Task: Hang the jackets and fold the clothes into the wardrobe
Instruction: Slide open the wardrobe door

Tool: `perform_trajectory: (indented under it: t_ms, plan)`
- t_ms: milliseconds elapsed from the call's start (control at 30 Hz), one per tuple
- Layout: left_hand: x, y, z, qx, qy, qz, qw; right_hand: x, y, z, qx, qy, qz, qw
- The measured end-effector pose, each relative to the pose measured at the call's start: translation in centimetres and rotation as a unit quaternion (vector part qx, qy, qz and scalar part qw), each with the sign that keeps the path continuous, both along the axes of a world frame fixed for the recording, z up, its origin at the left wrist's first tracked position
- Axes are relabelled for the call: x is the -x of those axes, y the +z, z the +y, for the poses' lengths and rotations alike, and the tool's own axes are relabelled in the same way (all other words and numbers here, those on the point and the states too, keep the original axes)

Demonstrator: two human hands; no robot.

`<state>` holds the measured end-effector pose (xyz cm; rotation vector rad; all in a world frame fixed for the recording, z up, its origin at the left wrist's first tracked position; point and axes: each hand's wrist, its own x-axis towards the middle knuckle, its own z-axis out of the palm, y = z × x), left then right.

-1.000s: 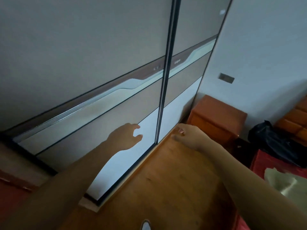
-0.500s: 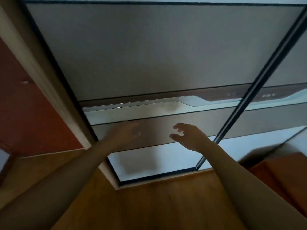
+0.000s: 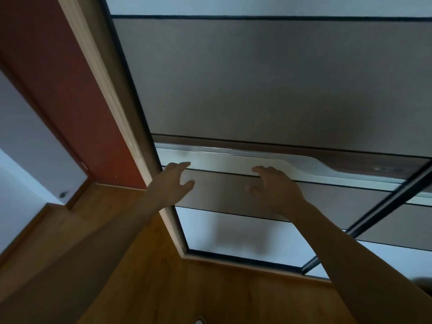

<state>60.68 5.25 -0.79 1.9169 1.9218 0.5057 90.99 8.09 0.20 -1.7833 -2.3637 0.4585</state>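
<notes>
From the head camera, a red-brown panel (image 3: 58,78) stands beyond and to the left of the left hand (image 3: 174,181), with a pale wooden frame post (image 3: 105,78) running slantwise between that panel and the wardrobe. A white wall (image 3: 28,136) lies further left, and a glossy orange-brown wooden floor (image 3: 163,277) spreads beneath both forearms. To the right of the right hand (image 3: 278,190), a dark metal rail (image 3: 374,218) marks the edge where a second sliding door begins. The wardrobe door (image 3: 257,78) stands shut directly in front of both hands, nothing between them and it. The left hand is spread loosely, fingers nearly straight, its fingertips at the door's left edge by the frame post. The right hand holds nothing; its fingers are parted and loosely bent, tips at the lower edge of a silver strip (image 3: 233,160). Whether either hand actually touches the door cannot be told. The door is flat and matte grey-brown above, crossed by the smooth, brushed strip with a curved step, topped by a dark brown band, and has a pale glossy panel (image 3: 233,235) below the hands.
</notes>
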Motion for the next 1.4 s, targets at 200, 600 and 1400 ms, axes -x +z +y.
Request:
perform_trajectory:
  t_ms: [200, 600, 1400]
  plan:
    - [2.0, 1.5, 3.2, -0.1, 0.081, -0.128, 0.983, 3.3, 2.9, 4.1, -0.289, 0.124, -0.157, 0.936]
    - [6.2, 0.7, 8.4, -0.172, 0.132, -0.205, 0.955, 4.7, 1.0, 11.3, -0.41, 0.061, -0.259, 0.873]
    - [-5.3, -0.2, 10.0, -0.234, -0.001, -0.192, 0.953, -6.3, 1.1, 6.1, -0.377, -0.056, -0.1, 0.919]
